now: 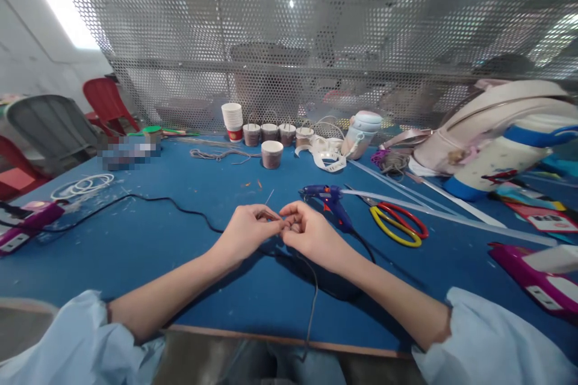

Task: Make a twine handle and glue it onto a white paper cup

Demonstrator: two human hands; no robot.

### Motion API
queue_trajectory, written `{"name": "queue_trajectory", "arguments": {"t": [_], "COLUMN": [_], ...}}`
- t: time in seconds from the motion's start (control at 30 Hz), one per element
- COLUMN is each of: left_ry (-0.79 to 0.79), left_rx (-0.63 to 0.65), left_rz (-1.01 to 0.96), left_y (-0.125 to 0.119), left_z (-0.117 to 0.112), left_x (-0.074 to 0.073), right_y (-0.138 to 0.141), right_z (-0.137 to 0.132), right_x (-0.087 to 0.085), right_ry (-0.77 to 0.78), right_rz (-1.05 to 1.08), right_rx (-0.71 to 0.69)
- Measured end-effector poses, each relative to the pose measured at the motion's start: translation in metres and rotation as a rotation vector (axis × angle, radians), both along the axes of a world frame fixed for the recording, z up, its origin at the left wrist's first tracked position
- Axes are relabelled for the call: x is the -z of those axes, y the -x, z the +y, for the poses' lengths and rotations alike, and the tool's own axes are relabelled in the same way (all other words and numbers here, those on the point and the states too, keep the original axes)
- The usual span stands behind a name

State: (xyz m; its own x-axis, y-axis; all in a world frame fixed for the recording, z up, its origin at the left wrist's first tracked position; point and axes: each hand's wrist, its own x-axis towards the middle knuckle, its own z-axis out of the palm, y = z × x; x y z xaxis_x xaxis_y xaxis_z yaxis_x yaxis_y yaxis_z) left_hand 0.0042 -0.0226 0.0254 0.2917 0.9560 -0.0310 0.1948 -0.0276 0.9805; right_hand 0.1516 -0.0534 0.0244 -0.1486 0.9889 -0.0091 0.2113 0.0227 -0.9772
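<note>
My left hand (253,228) and my right hand (309,231) meet fingertip to fingertip over the middle of the blue table. Both are closed in a pinch on a thin grey cord (315,289), whose tail hangs from under my right hand past the table's front edge. A fine pale end sticks up above my left fingers; the part between the fingertips is mostly hidden. Just right of my right hand lies a blue glue gun (332,198) with a clear glue stick in its back. Scissors (397,222) with red and yellow handles lie beyond it.
Wrapped cups (272,155) and a stack of paper cups (232,120) stand at the back, beside white ribbon (329,155). A black cable (180,207) crosses the left side to a purple power strip (34,225). Bottles and a bag (451,126) occupy the right.
</note>
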Motion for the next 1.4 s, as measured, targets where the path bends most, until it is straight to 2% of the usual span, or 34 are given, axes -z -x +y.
{"name": "queue_trajectory", "arguments": {"t": [0.2, 0.37, 0.97, 1.4], "left_ry": [0.015, 0.066, 0.113, 0.062], "left_rx": [0.035, 0.002, -0.054, -0.041], "left_rz": [-0.035, -0.114, -0.219, -0.122], "left_y": [0.004, 0.003, 0.007, 0.011], "left_z": [0.001, 0.001, -0.001, 0.0], "left_x": [0.003, 0.006, -0.002, 0.001], "right_y": [-0.011, -0.02, -0.024, -0.025], "right_z": [0.001, 0.001, 0.002, 0.002], "right_x": [-0.002, -0.007, -0.007, -0.006], "right_ry": [-0.109, -0.179, -0.152, -0.16], "right_rz": [-0.08, -0.144, -0.121, -0.124], "right_rx": [0.089, 0.114, 0.149, 0.177]}}
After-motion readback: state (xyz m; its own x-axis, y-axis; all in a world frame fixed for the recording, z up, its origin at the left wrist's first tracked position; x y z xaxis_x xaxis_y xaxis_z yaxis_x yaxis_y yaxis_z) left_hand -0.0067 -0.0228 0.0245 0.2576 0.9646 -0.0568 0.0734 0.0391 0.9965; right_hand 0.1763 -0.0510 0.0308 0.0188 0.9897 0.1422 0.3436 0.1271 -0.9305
